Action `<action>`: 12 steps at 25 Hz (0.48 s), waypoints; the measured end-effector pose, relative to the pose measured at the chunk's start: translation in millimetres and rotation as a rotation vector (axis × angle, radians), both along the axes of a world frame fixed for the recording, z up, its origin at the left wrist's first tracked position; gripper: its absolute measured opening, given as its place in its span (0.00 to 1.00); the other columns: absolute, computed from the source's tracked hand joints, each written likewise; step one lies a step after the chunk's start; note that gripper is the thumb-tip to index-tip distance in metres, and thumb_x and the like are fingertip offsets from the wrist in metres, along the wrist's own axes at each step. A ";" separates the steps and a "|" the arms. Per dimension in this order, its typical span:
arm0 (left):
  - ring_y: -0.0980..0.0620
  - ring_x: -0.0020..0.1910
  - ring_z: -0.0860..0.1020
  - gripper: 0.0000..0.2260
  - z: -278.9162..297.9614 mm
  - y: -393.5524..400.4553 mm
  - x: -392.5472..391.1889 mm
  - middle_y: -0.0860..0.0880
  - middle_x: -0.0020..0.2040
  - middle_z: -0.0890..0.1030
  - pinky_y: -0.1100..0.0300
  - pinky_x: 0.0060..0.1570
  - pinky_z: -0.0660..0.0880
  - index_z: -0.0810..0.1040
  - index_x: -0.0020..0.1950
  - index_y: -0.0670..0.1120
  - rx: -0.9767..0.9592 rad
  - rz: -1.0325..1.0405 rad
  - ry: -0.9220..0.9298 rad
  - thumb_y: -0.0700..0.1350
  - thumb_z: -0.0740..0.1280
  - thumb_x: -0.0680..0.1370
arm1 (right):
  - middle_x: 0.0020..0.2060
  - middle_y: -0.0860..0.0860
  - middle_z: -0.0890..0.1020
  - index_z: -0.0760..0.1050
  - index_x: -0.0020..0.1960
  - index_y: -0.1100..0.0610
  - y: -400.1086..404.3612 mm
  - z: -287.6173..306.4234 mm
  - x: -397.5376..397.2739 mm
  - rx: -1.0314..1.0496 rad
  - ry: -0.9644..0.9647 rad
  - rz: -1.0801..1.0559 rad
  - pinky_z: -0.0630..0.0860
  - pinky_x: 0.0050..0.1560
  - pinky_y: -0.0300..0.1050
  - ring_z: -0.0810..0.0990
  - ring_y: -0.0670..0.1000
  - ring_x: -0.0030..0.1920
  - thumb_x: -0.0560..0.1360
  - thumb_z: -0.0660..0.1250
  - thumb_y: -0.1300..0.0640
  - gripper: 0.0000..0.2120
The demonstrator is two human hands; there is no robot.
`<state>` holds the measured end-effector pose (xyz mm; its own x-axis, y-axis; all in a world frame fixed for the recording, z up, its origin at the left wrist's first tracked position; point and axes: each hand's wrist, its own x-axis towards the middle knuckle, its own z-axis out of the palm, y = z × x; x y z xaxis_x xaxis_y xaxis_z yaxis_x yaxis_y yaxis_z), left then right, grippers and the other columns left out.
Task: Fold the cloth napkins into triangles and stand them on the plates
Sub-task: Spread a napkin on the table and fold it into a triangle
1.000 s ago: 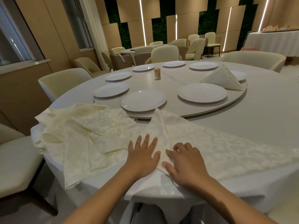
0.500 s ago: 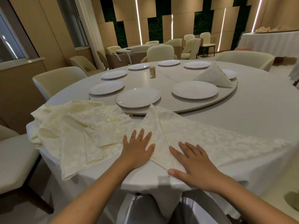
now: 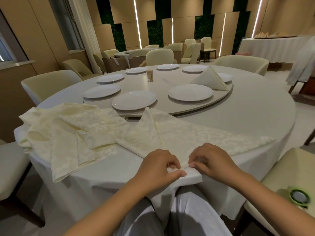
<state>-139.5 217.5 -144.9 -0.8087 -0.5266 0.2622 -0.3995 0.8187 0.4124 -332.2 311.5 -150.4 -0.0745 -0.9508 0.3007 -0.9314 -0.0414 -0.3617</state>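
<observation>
At the near edge of the counter [image 3: 255,120] I have both hands pinching the bottom corner of the napkin [image 3: 196,138], left hand [image 3: 158,166] and right hand [image 3: 211,159] nearly touching, fingers curled on the cloth. To fold well I'd lift the corner evenly, match edges, crease flat. Corner sits right at the drop-off; open room lies ahead toward the nearest plate [image 3: 134,100], spare napkins [image 3: 68,133] crowd left.
</observation>
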 end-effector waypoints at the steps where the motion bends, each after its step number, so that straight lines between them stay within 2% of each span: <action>1: 0.60 0.42 0.72 0.09 -0.7 0.8 -3.3 0.58 0.39 0.77 0.65 0.43 0.68 0.81 0.44 0.55 -0.026 0.032 0.000 0.60 0.70 0.72 | 0.39 0.38 0.79 0.81 0.44 0.46 -1.5 0.2 3.2 -0.018 0.021 -0.008 0.64 0.43 0.38 0.71 0.42 0.44 0.73 0.69 0.51 0.02; 4: 0.59 0.39 0.71 0.06 1.3 0.9 -8.3 0.58 0.36 0.75 0.65 0.40 0.67 0.82 0.43 0.54 -0.011 0.063 0.003 0.55 0.70 0.74 | 0.36 0.39 0.77 0.80 0.44 0.48 -2.5 5.8 2.9 -0.013 0.008 0.018 0.64 0.43 0.40 0.71 0.43 0.41 0.73 0.69 0.51 0.02; 8: 0.59 0.39 0.73 0.05 11.5 -2.1 2.2 0.57 0.38 0.75 0.66 0.39 0.67 0.81 0.39 0.54 0.103 0.086 -0.056 0.53 0.70 0.74 | 0.47 0.41 0.81 0.80 0.50 0.46 5.0 12.4 -6.3 0.079 0.095 0.077 0.66 0.49 0.40 0.74 0.44 0.49 0.73 0.69 0.45 0.08; 12: 0.55 0.40 0.77 0.06 25.8 -5.7 30.0 0.54 0.40 0.80 0.62 0.41 0.74 0.82 0.36 0.52 0.238 0.034 -0.125 0.49 0.73 0.73 | 0.43 0.44 0.82 0.79 0.47 0.46 6.0 34.6 -11.7 0.158 0.193 -0.028 0.66 0.42 0.42 0.77 0.48 0.46 0.74 0.65 0.41 0.10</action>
<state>-109.5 211.7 -119.1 -0.8079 -0.5887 0.0271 -0.4846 0.6898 0.5379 -343.9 317.5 -115.9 -0.0570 -0.9856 0.1594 -0.9838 0.0282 -0.1771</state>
